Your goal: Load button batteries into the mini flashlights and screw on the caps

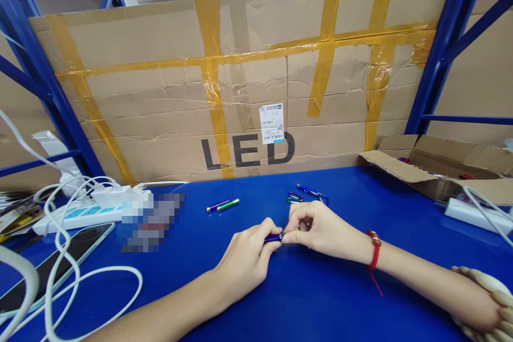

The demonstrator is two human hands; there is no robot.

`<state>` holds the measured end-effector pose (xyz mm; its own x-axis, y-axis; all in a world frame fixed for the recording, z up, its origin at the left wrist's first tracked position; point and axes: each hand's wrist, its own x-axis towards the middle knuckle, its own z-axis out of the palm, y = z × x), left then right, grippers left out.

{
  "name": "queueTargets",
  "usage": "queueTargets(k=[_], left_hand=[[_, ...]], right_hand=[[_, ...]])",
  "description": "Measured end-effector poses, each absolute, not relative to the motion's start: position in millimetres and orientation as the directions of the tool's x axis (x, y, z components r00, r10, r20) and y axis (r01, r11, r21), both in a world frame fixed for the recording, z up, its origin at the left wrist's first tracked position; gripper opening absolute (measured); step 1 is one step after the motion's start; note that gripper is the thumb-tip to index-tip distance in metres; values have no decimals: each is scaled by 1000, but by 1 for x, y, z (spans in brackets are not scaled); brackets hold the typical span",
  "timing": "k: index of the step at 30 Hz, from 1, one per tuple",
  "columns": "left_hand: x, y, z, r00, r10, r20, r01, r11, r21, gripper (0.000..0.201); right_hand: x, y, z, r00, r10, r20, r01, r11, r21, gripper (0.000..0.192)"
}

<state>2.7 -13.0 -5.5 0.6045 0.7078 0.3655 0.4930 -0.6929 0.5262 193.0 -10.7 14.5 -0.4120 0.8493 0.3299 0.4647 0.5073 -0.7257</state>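
My left hand (250, 251) pinches a small purple metal tube (273, 238) between thumb and fingers. At the tube's right end, my right hand (316, 227) is closed with thumb and fingertips on its silvery tip; any small part there is mostly hidden by the fingers. Behind my right hand lie a slim blue pen-shaped tube (308, 190) with a dark cord or clip and a green and purple carabiner-like clip (295, 197). Farther left, a purple tube (217, 206) and a green tube (228, 204) with silvery ends rest side by side on the blue tabletop (312, 299).
A white power strip (92, 214) with tangled white cables (60, 246) and a phone (60, 264) take up the left side. An open cardboard box (401, 168) and a white block (476, 214) stand at right. A tall cardboard sheet (168, 112) closes off the back.
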Motion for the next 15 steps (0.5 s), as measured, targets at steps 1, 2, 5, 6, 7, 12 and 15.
queueTargets(k=[1, 2, 5, 6, 7, 12, 15], left_hand=[[3, -13, -5, 602, 714, 358, 493, -684, 537, 5], [3, -13, -4, 598, 721, 350, 493, -675, 549, 5], [4, -13, -2, 592, 739, 320, 488, -645, 588, 4], [5, -13, -1, 593, 742, 311, 485, -638, 598, 4], [5, -13, 0, 595, 743, 307, 483, -636, 602, 4], [4, -14, 0, 606, 735, 304, 476, -641, 602, 6], [3, -16, 0, 648, 706, 285, 446, -655, 610, 10]], right_hand=[[193, -10, 15, -413, 848, 333, 463, 510, -725, 20], [193, -10, 15, -410, 848, 335, 459, 510, -727, 23], [192, -10, 14, -390, 864, 319, 449, 481, -753, 30], [192, -10, 14, -386, 871, 304, 443, 464, -767, 33], [192, -10, 14, -386, 876, 290, 434, 449, -781, 35], [195, -6, 15, -410, 879, 242, 397, 411, -821, 38], [198, -4, 16, -442, 883, 158, 392, 349, -851, 36]])
